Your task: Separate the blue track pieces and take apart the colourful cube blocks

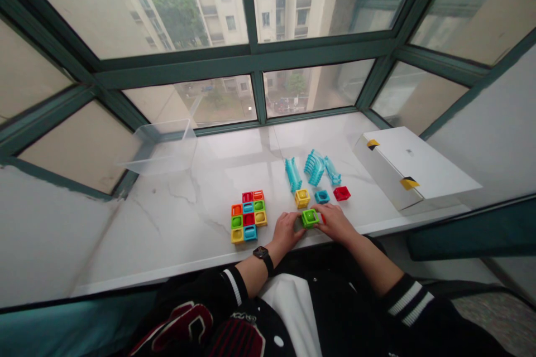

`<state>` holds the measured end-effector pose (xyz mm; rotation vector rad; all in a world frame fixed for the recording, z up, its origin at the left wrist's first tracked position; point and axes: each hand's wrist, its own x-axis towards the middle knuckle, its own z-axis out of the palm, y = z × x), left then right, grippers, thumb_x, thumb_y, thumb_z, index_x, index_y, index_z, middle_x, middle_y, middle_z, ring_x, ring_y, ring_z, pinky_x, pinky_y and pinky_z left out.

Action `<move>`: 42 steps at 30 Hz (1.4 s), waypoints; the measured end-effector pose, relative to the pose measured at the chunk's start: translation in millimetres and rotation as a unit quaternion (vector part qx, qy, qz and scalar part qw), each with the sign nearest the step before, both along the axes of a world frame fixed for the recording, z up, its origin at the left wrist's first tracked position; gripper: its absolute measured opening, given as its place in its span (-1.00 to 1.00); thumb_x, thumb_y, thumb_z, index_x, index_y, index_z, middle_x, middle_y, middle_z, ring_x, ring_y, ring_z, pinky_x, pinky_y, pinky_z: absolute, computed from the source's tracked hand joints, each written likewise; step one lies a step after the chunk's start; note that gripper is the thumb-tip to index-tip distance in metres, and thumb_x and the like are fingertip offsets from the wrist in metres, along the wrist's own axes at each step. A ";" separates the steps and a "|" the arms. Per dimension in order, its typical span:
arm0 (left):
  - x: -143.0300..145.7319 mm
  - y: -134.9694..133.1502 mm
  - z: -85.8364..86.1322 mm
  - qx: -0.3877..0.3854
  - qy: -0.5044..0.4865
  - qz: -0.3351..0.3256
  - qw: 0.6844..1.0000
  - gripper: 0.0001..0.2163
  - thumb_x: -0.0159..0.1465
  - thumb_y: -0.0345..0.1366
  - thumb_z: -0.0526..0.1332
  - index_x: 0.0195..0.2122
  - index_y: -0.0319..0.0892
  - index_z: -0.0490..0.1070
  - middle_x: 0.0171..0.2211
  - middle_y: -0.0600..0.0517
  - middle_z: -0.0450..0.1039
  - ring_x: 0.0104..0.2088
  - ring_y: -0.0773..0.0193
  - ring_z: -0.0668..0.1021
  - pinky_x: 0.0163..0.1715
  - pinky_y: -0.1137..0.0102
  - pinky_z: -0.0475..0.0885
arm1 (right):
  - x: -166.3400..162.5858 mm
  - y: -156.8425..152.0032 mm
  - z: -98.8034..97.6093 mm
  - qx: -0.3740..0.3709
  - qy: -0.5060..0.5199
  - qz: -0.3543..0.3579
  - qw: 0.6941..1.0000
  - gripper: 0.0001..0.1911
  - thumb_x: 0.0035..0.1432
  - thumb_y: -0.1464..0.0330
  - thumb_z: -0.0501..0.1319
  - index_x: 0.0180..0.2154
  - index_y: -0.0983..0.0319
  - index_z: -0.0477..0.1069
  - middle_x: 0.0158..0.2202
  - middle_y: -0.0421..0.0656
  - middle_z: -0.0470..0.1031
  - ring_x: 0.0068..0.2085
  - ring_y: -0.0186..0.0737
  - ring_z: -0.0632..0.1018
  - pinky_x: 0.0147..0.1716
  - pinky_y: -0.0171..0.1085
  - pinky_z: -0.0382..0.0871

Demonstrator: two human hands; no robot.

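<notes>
A green toy block [310,218] with a hollow top sits near the counter's front edge, between my two hands. My left hand [288,230], with a dark watch on its wrist, curves its fingers against the block's left side. From the right, my right hand [335,223] grips the block's other side. A bit of red [322,218] shows at the right fingers, mostly covered by them. Just beyond the hands lie a yellow block [302,198], a blue block [322,197] and a red block [342,193].
Left of my hands, several coloured blocks [248,218] lie packed together in rows. Several clear blue track pieces [314,167] lie farther back. A transparent bin [163,148] stands at the back left, and a white box [419,164] with yellow-black tabs at the right. Windows rise behind the counter.
</notes>
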<state>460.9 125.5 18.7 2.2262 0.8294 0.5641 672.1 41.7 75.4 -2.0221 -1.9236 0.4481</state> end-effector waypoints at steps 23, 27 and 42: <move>1.9 -0.7 1.0 -0.004 0.009 0.007 1.000 -0.58 0.17 -0.31 0.44 0.06 -0.10 0.48 -0.04 -0.07 0.59 -0.02 0.00 0.53 0.06 0.12 0.41 | -2.1 -3.0 0.5 0.025 -0.045 0.017 0.999 -0.50 0.14 0.30 0.37 0.12 0.17 0.42 0.02 -0.03 0.60 0.07 0.05 0.53 0.05 -0.07 0.28; -1.6 1.4 6.7 0.001 0.024 -0.028 0.999 -0.49 0.16 -0.35 0.43 0.15 -0.10 0.42 0.04 -0.09 0.56 0.05 -0.02 0.53 0.12 0.08 0.42 | -0.7 -3.6 -1.9 0.028 -0.043 0.018 0.999 -0.46 0.14 0.31 0.37 0.16 0.16 0.41 0.05 -0.03 0.60 0.08 0.06 0.53 0.05 -0.06 0.29; -133.6 62.6 69.2 0.134 -0.022 0.130 0.982 -0.76 0.41 -0.34 0.14 0.04 -0.07 0.49 0.00 -0.08 0.56 0.06 0.03 0.54 0.18 0.00 0.43 | 6.1 -17.2 27.0 0.129 0.000 0.011 0.992 -0.40 0.27 0.14 0.30 0.27 0.19 0.34 0.16 0.07 0.53 0.13 0.14 0.53 0.14 0.10 0.35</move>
